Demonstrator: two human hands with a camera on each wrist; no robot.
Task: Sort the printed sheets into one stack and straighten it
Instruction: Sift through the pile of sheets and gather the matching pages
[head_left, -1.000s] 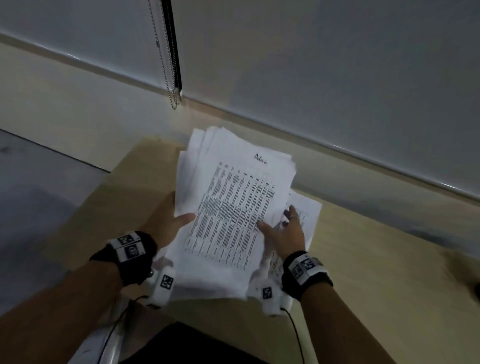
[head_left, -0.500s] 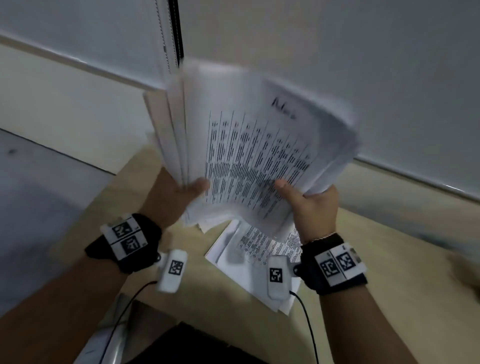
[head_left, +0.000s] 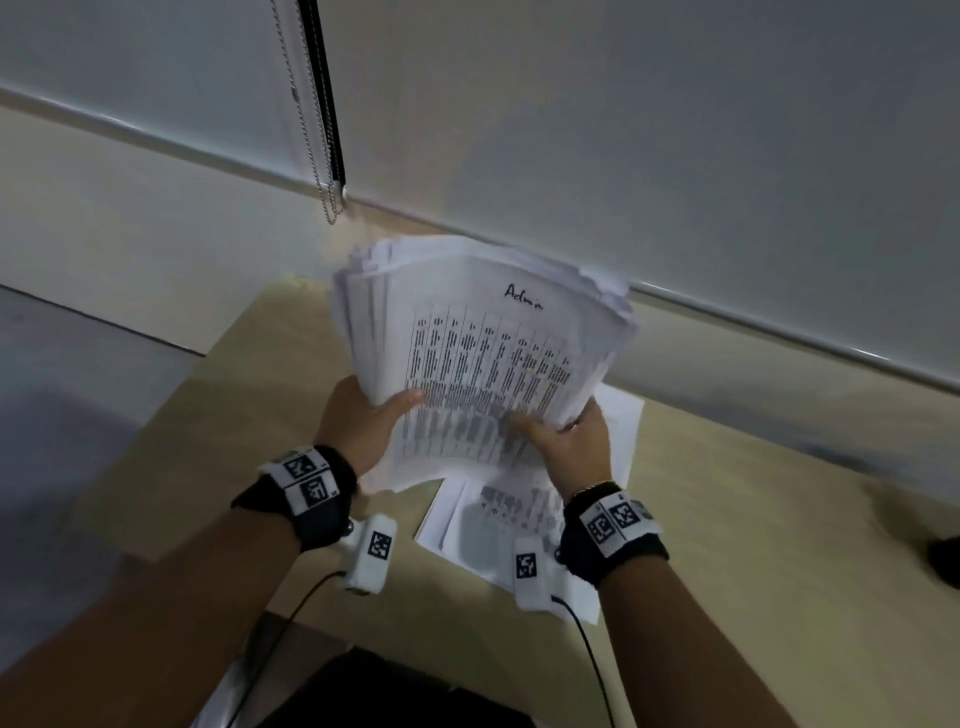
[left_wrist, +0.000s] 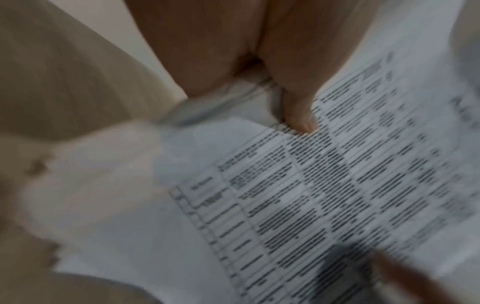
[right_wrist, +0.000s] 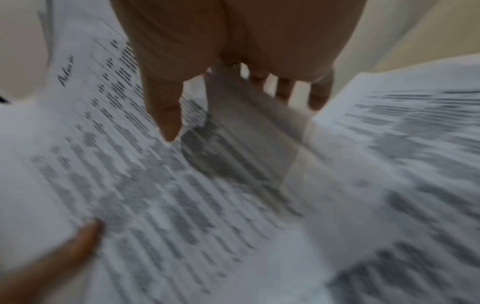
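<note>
Held stack of printed sheets: thin white matt paper, black print; I see it flexing.
Loose sheets: same matt paper, flat on the table.
Table: pale wood-look top, smooth, low sheen (veneer or laminate, I can't tell).
Blind chain: beaded metal, shiny.
Wrist straps: black cloth, matt.
Camera housings: white plastic, smooth.
Wall: grey, matt.
</note>
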